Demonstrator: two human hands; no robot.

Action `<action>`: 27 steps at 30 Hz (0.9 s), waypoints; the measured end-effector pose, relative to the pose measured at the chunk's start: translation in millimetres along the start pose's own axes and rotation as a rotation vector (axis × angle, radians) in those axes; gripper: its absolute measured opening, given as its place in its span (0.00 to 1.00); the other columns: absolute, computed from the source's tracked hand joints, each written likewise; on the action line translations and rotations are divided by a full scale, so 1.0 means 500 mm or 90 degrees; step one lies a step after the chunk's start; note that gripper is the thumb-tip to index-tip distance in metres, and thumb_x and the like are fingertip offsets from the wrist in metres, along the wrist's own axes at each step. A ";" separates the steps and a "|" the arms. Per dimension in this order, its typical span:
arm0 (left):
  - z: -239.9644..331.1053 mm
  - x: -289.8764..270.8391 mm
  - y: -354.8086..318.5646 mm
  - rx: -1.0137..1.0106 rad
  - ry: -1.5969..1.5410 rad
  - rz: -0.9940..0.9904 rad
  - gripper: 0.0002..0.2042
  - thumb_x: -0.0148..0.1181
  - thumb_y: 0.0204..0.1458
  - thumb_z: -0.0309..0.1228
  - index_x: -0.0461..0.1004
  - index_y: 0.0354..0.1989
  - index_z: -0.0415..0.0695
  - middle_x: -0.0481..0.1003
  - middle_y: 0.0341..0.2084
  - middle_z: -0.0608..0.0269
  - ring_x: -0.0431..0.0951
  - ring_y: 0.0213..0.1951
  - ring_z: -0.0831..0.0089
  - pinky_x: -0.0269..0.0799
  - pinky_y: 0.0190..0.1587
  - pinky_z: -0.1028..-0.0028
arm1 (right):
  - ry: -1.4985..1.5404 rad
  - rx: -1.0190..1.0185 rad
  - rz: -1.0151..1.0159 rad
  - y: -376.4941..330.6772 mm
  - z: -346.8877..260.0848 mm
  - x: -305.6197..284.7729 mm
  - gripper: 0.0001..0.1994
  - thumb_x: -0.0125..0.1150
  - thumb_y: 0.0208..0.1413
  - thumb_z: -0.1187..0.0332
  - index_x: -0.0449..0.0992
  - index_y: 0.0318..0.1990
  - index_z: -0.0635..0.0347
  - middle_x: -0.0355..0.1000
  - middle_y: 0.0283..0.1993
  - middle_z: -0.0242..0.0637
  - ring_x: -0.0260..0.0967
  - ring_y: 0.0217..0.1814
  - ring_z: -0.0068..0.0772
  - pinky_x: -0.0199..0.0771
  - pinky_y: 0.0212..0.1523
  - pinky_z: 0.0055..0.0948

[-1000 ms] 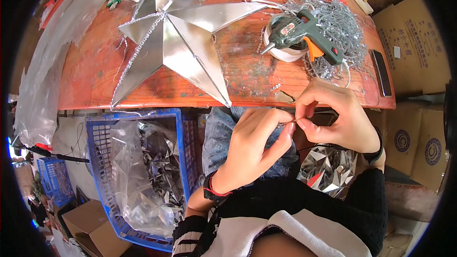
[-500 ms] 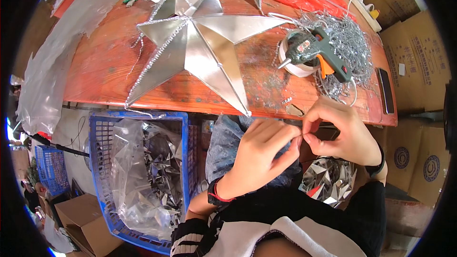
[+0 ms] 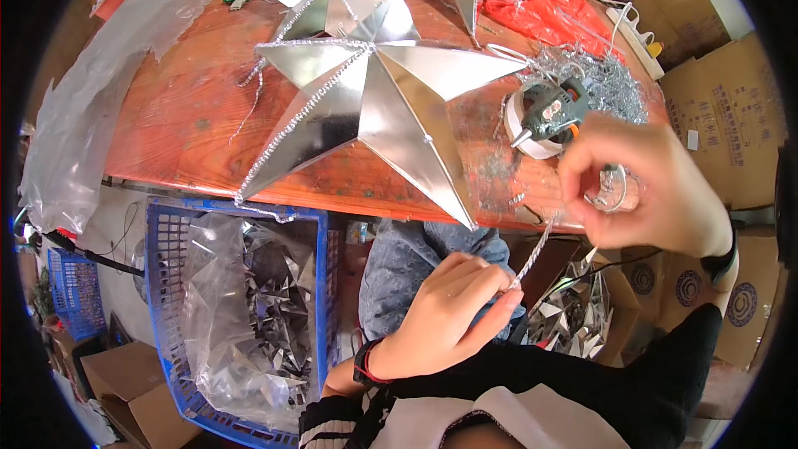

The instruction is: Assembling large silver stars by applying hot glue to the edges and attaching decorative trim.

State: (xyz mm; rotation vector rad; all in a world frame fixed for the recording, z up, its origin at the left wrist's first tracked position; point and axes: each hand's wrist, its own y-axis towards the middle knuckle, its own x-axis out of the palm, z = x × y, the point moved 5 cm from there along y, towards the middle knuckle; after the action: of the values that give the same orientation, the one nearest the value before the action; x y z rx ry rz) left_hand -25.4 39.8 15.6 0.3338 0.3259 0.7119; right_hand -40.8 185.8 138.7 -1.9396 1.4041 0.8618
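While the left hand (image 3: 445,316) pinches the thin silver tinsel cord (image 3: 532,254) low, the right hand (image 3: 644,183) fingers close on its upper end below the orange table (image 3: 183,125); light, limp, best gripped near ends.

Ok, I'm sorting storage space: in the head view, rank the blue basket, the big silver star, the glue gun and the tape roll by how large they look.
1. Big silver star and blue basket: look alike, basket partly cut off, so unranked.
2. Tape roll and glue gun: similar; the gun lies across the roll, so unsure.
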 end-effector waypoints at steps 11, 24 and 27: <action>0.023 -0.021 -0.037 0.059 0.037 0.008 0.02 0.56 0.49 0.22 0.71 0.30 0.39 0.72 0.25 0.61 0.72 0.29 0.64 0.66 0.38 0.68 | -0.260 -0.208 0.030 0.161 -0.080 -0.023 0.09 0.59 0.37 0.81 0.67 0.29 0.62 0.65 0.28 0.34 0.62 0.29 0.30 0.65 0.32 0.25; 0.046 -0.015 -0.014 0.121 0.000 0.049 0.08 0.58 0.47 0.22 0.71 0.35 0.33 0.69 0.22 0.56 0.72 0.28 0.59 0.68 0.35 0.66 | -0.243 -0.269 0.033 0.259 -0.045 0.013 0.06 0.54 0.46 0.73 0.64 0.28 0.64 0.64 0.29 0.41 0.64 0.34 0.42 0.64 0.35 0.34; 0.044 -0.009 -0.008 0.121 -0.005 0.044 0.08 0.58 0.47 0.23 0.71 0.35 0.34 0.69 0.23 0.56 0.72 0.29 0.59 0.68 0.36 0.66 | -0.233 -0.259 0.031 0.264 -0.038 0.011 0.06 0.53 0.47 0.72 0.64 0.29 0.64 0.64 0.29 0.42 0.64 0.34 0.42 0.65 0.36 0.34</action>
State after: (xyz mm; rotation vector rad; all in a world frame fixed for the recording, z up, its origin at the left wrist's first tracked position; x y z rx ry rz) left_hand -17.6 30.2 34.4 0.5301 0.3761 0.7492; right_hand -162.8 132.2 134.6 -1.9017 1.1233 1.5338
